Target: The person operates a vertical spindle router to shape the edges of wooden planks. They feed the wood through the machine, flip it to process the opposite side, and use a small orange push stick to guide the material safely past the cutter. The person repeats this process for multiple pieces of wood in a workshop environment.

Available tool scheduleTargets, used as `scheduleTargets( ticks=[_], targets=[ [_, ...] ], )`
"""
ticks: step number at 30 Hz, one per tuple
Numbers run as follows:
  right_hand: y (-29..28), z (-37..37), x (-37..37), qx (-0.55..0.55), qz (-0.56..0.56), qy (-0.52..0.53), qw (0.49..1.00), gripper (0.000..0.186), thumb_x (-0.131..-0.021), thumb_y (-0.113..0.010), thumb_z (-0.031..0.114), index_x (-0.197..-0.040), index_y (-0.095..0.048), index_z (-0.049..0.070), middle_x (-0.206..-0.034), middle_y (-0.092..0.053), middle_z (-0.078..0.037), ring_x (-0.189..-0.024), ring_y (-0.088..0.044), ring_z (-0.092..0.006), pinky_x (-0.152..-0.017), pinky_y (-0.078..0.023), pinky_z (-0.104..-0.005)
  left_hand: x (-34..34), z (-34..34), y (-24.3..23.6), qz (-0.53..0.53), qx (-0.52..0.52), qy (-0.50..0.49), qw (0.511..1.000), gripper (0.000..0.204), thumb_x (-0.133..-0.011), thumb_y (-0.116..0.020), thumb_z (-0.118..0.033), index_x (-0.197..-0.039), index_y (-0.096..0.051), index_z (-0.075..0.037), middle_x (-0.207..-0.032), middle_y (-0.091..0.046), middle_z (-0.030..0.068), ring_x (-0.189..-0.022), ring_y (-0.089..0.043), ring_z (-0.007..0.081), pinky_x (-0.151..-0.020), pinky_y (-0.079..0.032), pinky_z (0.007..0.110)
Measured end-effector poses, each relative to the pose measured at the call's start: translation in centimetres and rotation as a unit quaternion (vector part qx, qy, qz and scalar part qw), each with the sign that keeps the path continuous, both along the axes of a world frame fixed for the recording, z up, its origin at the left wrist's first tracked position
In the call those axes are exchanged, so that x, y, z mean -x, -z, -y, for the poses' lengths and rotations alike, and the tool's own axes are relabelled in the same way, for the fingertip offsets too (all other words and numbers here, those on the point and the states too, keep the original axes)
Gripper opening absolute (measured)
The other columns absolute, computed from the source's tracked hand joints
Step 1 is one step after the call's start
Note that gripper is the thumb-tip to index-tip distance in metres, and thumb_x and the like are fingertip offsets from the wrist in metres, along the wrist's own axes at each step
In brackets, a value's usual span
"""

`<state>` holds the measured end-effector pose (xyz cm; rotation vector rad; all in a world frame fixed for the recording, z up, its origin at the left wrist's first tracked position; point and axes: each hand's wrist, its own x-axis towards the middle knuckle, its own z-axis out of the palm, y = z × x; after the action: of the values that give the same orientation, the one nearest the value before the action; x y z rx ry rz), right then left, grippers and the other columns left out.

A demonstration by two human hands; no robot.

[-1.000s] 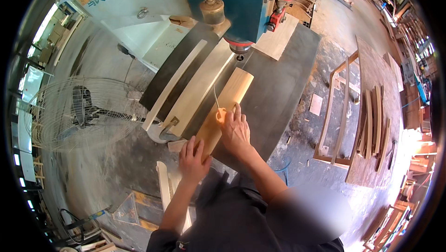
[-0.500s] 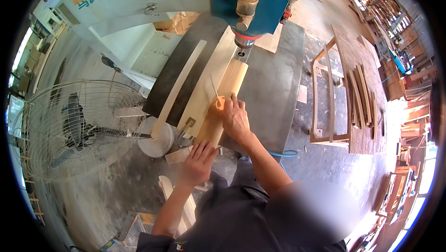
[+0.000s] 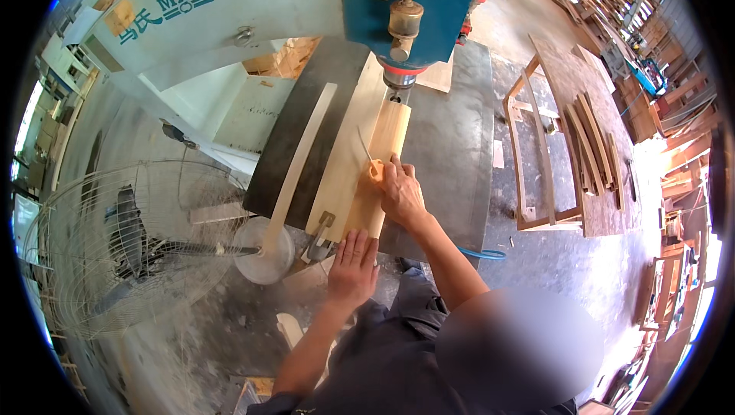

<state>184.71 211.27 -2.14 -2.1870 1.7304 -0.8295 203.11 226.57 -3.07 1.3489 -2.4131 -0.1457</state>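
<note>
A pale wooden board [image 3: 392, 128] lies lengthwise on the grey machine table [image 3: 448, 155], its far end just under the drill chuck [image 3: 399, 82]. My right hand [image 3: 406, 194] is closed round an orange-handled tool [image 3: 376, 171], whose thin metal shaft slants up and left over the wood. It rests at the board's right edge, about midway along. At the near end, my left hand [image 3: 354, 266] lies with fingers stretched flat on the board. Along the left side runs a flat wooden fence strip [image 3: 354, 135], with a metal clamp [image 3: 325, 225] at its near end.
A long curved strip of wood [image 3: 301, 158] lies farther left. Beyond the table's left corner stands a wire-caged fan [image 3: 138, 239] beside a round pale disc [image 3: 264, 253]. To the right, a plywood-topped bench [image 3: 563, 109] carries several wooden slats [image 3: 593, 143]. A blue hose [image 3: 486, 254] hangs near the table's front.
My view has shifted slightly, moving much of the near scene right in the picture. Both hands keep nearly the same places on the board, and the orange-handled tool stays in my right hand.
</note>
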Motion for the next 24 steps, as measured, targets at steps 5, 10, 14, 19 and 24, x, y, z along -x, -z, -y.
scheduleTargets(
  ticks=[5, 10, 14, 19, 24],
  targets=[
    [0.0, 0.6, 0.2, 0.001, -0.008, 0.001, 1.000, 0.045, -0.085, -0.076, 0.009, -0.120, -0.051, -0.003, -0.137, -0.049, -0.025, -0.114, -0.055, -0.0490, -0.088, -0.058, -0.0548, 0.4, 0.5, 0.0, -0.016, -0.001, -0.009, 1.000, 0.061, -0.093, -0.064, -0.023, -0.150, -0.053, -0.004, -0.160, -0.044, 0.0244, -0.151, -0.039, 0.0443, -0.126, -0.030, 0.055],
    [-0.5, 1.0, -1.1, -0.087, -0.034, 0.051, 0.994, 0.051, -0.087, -0.074, 0.014, -0.124, -0.047, -0.010, -0.147, -0.050, -0.037, -0.119, -0.058, -0.0529, -0.093, -0.057, -0.0527, 0.7, 0.6, 0.0, -0.029, 0.007, -0.015, 0.999, 0.060, -0.092, -0.062, -0.020, -0.149, -0.054, -0.005, -0.158, -0.047, 0.0250, -0.149, -0.042, 0.0455, -0.125, -0.032, 0.055],
    [-2.0, 1.2, -2.7, -0.181, -0.018, 0.118, 0.976, 0.049, -0.090, -0.071, 0.017, -0.123, -0.047, -0.012, -0.145, -0.052, -0.036, -0.115, -0.060, -0.0512, -0.093, -0.057, -0.0521, 0.9, 0.6, 0.5, -0.023, 0.026, -0.029, 0.999, 0.058, -0.092, -0.060, -0.019, -0.148, -0.054, -0.005, -0.156, -0.049, 0.0245, -0.147, -0.044, 0.0457, -0.124, -0.033, 0.055],
    [-1.8, 0.2, -3.7, -0.149, 0.003, 0.179, 0.972, 0.055, -0.093, -0.067, 0.018, -0.135, -0.045, -0.009, -0.144, -0.053, -0.031, -0.108, -0.063, -0.0505, -0.093, -0.055, -0.0530, 1.2, 1.1, 0.5, -0.032, 0.031, -0.034, 0.998, 0.057, -0.093, -0.057, -0.019, -0.148, -0.054, -0.005, -0.156, -0.049, 0.0241, -0.146, -0.045, 0.0462, -0.124, -0.033, 0.055],
    [-2.2, 0.7, -3.9, -0.140, 0.001, 0.181, 0.973, 0.055, -0.094, -0.064, 0.016, -0.140, -0.043, -0.007, -0.147, -0.052, -0.029, -0.104, -0.066, -0.0506, -0.092, -0.056, -0.0535, 1.3, 1.2, 0.5, -0.043, 0.023, -0.033, 0.998, 0.057, -0.094, -0.054, -0.021, -0.149, -0.054, -0.005, -0.157, -0.049, 0.0246, -0.146, -0.045, 0.0467, -0.124, -0.033, 0.055]
  ],
)
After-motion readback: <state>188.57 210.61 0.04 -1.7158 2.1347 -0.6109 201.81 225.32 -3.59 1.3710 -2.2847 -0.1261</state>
